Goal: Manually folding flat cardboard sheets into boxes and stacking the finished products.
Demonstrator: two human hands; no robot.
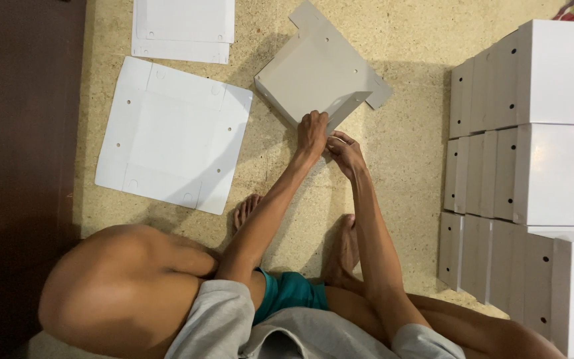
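- The person sits on the speckled beige terrazzo floor (406, 159) with both knees bent; both arms extend forward over the bare feet
- The half-folded grey cardboard box blank (310, 70) lies on the floor directly ahead of the person, with one side wall raised and several small round holes visible in its panels
- The left hand (312, 133) rests on the near corner of the box blank; its fingers (319, 119) are curled and clenched on the cardboard edge at that corner
- The right hand (345, 154) sits just beside the left hand, touching it near the same corner; its fingers (337, 141) are pinched together, grasping the near edge of the box flap
- A flat unfolded white cardboard sheet (171, 133) with crease lines and punched holes lies on the floor to the left of the box blank, apart from it
- A second stack of flat white cardboard sheets (182, 30) lies further away, at the top edge of the view, just beyond the first sheet
- A group of finished white cardboard boxes (533, 153) stands in rows along the right side, well apart from the hands, with their holed sides facing the person
- A dark brown wooden panel (21, 146) runs along the left edge of the floor
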